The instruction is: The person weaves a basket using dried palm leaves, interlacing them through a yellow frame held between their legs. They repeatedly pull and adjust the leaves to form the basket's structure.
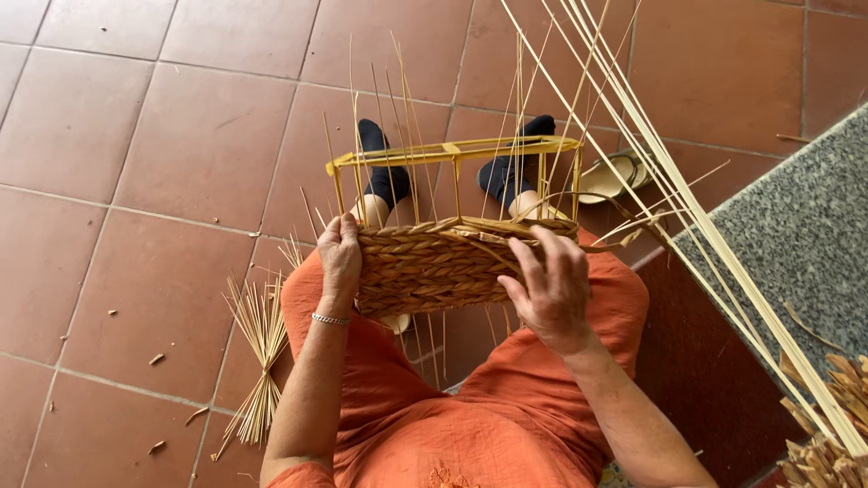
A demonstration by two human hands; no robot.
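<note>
The tiled floor (136, 181) spreads beneath everything, and off beyond the right hand's fingers stands a speckled stone worktop (805, 235) with long pale reeds (723, 244) leaning across its edge. The person sits in orange clothing (506, 407), and the half-woven basket (434, 262) rests over the lap, held between both hands. It reads as light but awkward: the braided band at its lower part looks thick and firm enough to bear a squeeze, while the yellow wire frame (452, 152) above the fingers looks rigid and thin, a good second hold if the work needs turning. The upright stakes (402, 117) rising past the frame seem springy and brittle, likely to kink or snap if gripped, so the woven wall is the safer place to take hold. The left hand (339, 258) clamps the basket's left end, fingers wrapped round the corner of the braid and thumb on the outside. The right hand (547, 285) lies on the braid's right part with fingers loosely spread and curled over the top edge; whether they pinch a loose strand there I cannot tell. Out past the left fingers a tied bundle of straw (258, 361) lies on the floor, and small offcuts (155, 359) are scattered about it.
</note>
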